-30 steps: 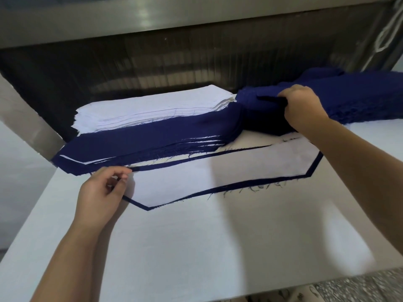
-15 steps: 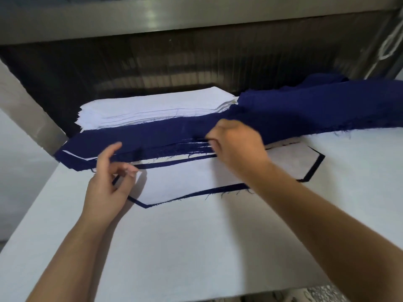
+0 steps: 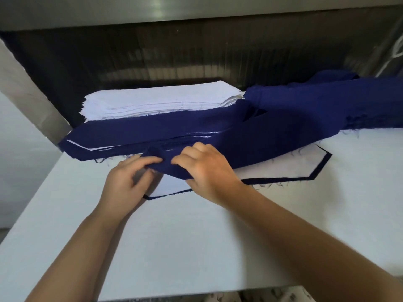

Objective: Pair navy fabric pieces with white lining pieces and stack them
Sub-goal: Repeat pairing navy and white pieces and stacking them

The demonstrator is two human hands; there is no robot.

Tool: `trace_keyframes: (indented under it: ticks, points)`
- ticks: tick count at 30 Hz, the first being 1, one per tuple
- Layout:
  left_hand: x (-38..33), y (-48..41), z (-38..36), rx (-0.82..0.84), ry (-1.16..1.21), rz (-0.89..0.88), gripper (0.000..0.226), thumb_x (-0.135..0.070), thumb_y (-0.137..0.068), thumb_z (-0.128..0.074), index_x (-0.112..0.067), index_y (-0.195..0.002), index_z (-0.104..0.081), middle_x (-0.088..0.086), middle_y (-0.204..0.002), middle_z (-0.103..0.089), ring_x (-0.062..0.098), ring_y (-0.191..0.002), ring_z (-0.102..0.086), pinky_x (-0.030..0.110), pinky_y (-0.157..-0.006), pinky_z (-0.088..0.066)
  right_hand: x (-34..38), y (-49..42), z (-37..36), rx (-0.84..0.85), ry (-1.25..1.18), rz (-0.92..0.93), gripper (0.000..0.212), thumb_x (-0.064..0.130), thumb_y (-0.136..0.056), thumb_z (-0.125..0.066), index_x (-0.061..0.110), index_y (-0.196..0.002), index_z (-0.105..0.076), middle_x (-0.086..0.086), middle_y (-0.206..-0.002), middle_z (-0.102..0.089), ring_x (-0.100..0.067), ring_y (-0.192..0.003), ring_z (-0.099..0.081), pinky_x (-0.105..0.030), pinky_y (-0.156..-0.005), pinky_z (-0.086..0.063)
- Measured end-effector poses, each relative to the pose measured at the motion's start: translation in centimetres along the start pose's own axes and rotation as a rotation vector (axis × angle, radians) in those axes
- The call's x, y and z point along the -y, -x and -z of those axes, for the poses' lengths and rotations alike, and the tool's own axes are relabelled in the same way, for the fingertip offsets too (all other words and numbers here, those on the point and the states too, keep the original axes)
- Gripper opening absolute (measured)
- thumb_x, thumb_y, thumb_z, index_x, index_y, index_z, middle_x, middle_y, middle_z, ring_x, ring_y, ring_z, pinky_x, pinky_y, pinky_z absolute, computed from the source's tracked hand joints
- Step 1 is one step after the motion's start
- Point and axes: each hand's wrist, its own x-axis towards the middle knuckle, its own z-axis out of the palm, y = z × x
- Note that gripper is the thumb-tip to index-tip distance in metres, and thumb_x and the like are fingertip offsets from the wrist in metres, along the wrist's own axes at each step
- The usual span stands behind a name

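Observation:
A navy fabric piece (image 3: 272, 140) is drawn off the navy pile (image 3: 349, 105) at the right and drapes toward me. My left hand (image 3: 126, 184) pinches its near-left corner between thumb and fingers. My right hand (image 3: 207, 168) grips the same edge just to the right. Under the piece lies a white lining piece (image 3: 283, 168) on a navy piece whose edge shows as a dark border (image 3: 322, 168). Behind stands a stack of white lining pieces (image 3: 161, 99), with a layered navy-and-white stack (image 3: 135, 136) in front of it.
All this rests on a white table (image 3: 174, 247), whose front edge runs near the bottom of the view. A dark recess under a metal shelf (image 3: 196, 9) closes off the back. A grey panel (image 3: 26, 94) slants along the left side.
My right hand left the navy pile at the right, crossed to the middle and took hold of a navy piece's edge. My left hand moved right and pinched that same edge.

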Motion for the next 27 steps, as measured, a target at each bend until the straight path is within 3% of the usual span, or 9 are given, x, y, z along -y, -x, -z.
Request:
trace_keyframes:
  ticks: [2, 6, 9, 12, 15, 17, 21, 25, 27]
  points:
    - [-0.2, 0.0, 0.3, -0.045, 0.135, 0.080, 0.032, -0.010, -0.084, -0.047, -0.017, -0.107, -0.068, -0.007, -0.097, -0.064, 0.003, -0.090, -0.057, 0.012, -0.085, -0.041, -1.5, 0.7, 0.3, 0.060, 0.053, -0.062, 0.045, 0.005, -0.078, -0.058, 0.014, -0.122, -0.059, -0.004, -0.111, -0.059, -0.028, -0.100, -0.048, -0.032, -0.084, -0.031]
    - [-0.3, -0.1, 1.1, -0.173, 0.302, 0.198, 0.036, -0.018, -0.089, -0.035, -0.014, -0.101, -0.069, -0.004, -0.097, -0.066, -0.001, -0.086, -0.056, 0.011, -0.082, -0.041, -4.7, 2.3, 1.8, 0.002, 0.095, -0.247, 0.045, 0.007, -0.074, -0.058, 0.014, -0.118, -0.063, -0.005, -0.115, -0.059, -0.029, -0.105, -0.048, -0.033, -0.083, -0.028]
    - [0.0, -0.2, 1.3, -0.278, 0.305, 0.286, 0.043, -0.030, -0.097, -0.030, -0.014, -0.096, -0.069, -0.008, -0.093, -0.066, -0.006, -0.076, -0.054, 0.005, -0.074, -0.039, -7.9, 3.4, 3.2, 0.020, 0.172, -0.388, 0.044, 0.007, -0.075, -0.059, 0.015, -0.119, -0.063, -0.004, -0.120, -0.057, -0.029, -0.108, -0.045, -0.034, -0.086, -0.027]
    - [0.7, -0.3, 1.3, -0.352, 0.243, 0.362, 0.032, -0.029, -0.103, -0.039, -0.017, -0.094, -0.068, -0.009, -0.082, -0.062, -0.008, -0.072, -0.054, 0.000, -0.068, -0.037, -10.5, 5.6, 4.3, -0.007, 0.190, -0.491, 0.039, 0.004, -0.079, -0.059, 0.014, -0.117, -0.064, -0.006, -0.120, -0.058, -0.029, -0.109, -0.045, -0.033, -0.090, -0.027]
    - [1.9, -0.6, 1.6, -0.374, 0.168, 0.430, 0.013, -0.014, -0.095, -0.055, -0.017, -0.098, -0.067, -0.006, -0.095, -0.065, 0.004, -0.081, -0.057, 0.004, -0.074, -0.042, -11.6, 8.0, 4.9, -0.138, 0.099, -0.580, 0.030, -0.004, -0.080, -0.058, 0.011, -0.104, -0.071, -0.010, -0.108, -0.065, -0.033, -0.102, -0.051, -0.038, -0.090, -0.033]
    - [2.5, -0.5, 1.8, -0.367, 0.136, 0.441, 0.015, -0.008, -0.092, -0.059, -0.018, -0.102, -0.066, -0.004, -0.100, -0.064, 0.011, -0.078, -0.055, 0.011, -0.076, -0.043, -11.8, 8.7, 5.0, -0.193, 0.045, -0.582, 0.029, -0.007, -0.080, -0.057, 0.011, -0.097, -0.073, -0.009, -0.102, -0.068, -0.032, -0.098, -0.053, -0.043, -0.092, -0.036]
    - [2.6, -0.4, 2.0, -0.319, 0.117, 0.387, 0.023, 0.000, -0.092, -0.055, -0.018, -0.102, -0.065, -0.001, -0.106, -0.064, 0.014, -0.093, -0.056, 0.021, -0.086, -0.043, -11.7, 8.9, 5.4, -0.229, -0.066, -0.528, 0.028, -0.008, -0.080, -0.060, 0.011, -0.093, -0.073, -0.005, -0.098, -0.068, -0.028, -0.097, -0.055, -0.047, -0.095, -0.039]
    - [2.6, -0.3, 2.0, -0.278, 0.102, 0.336, 0.029, 0.003, -0.093, -0.052, -0.020, -0.101, -0.069, 0.007, -0.114, -0.062, 0.013, -0.096, -0.055, 0.010, -0.086, -0.042, -11.6, 9.3, 6.1, -0.269, -0.152, -0.477, 0.028, -0.011, -0.076, -0.063, 0.011, -0.089, -0.074, 0.004, -0.089, -0.063, -0.015, -0.089, -0.052, -0.010, -0.084, -0.037]
    - [2.7, -0.3, 2.0, -0.277, 0.124, 0.337, 0.031, 0.003, -0.093, -0.052, -0.021, -0.103, -0.069, 0.008, -0.117, -0.063, 0.011, -0.100, -0.056, 0.008, -0.087, -0.041, -11.5, 9.5, 6.4, -0.278, -0.170, -0.462, 0.031, -0.015, -0.073, -0.062, 0.010, -0.088, -0.074, 0.006, -0.086, -0.061, -0.015, -0.085, -0.053, -0.001, -0.078, -0.035]
